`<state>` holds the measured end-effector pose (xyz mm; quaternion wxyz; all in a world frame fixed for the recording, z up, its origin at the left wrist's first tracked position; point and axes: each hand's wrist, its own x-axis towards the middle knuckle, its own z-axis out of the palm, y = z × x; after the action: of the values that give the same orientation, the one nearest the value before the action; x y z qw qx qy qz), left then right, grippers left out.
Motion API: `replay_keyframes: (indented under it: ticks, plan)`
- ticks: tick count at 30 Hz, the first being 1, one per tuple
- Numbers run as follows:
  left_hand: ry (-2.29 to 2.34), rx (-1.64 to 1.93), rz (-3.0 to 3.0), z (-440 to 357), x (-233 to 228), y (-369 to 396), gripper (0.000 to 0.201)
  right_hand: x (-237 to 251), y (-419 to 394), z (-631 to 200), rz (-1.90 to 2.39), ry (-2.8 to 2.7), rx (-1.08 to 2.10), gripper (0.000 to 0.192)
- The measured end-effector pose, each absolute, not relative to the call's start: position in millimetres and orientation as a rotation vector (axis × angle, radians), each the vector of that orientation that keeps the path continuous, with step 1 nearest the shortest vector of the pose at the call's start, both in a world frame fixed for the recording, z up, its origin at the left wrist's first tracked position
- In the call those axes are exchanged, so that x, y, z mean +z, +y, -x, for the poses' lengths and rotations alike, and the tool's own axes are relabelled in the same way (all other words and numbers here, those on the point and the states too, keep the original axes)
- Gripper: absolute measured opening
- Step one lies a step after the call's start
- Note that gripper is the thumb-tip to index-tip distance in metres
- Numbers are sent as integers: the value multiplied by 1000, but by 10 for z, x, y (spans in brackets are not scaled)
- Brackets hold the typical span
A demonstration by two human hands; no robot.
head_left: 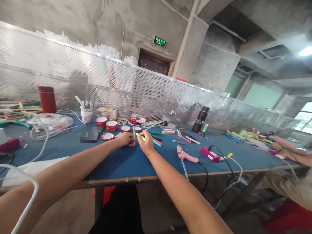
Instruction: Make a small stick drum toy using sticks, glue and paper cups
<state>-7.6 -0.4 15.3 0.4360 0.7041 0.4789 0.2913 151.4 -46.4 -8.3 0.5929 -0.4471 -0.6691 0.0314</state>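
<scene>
In the head view my left hand pinches a narrow flat stick, upright, with coloured bands on it. Close to its right, my right hand is closed around a yellow-green marker, its front end pointing at the stick. Whether the tip touches the stick is too small to tell. A teal marker lies just beyond my right hand, with a red one beside it. Round red-and-white tins stand behind my left hand.
A pink glue gun and a purple power strip with cords lie on the right of the blue table. A black flask, a cup of pens and a red bottle stand behind. A co-worker's arms rest far right.
</scene>
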Motion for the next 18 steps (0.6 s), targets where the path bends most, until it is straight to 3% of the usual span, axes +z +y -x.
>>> replay_keyframes:
  ticks: [18]
  plan:
    - [1205,723,-1753,72,154,-9,33,-84,-473,-1500,1012,-1547,82,17]
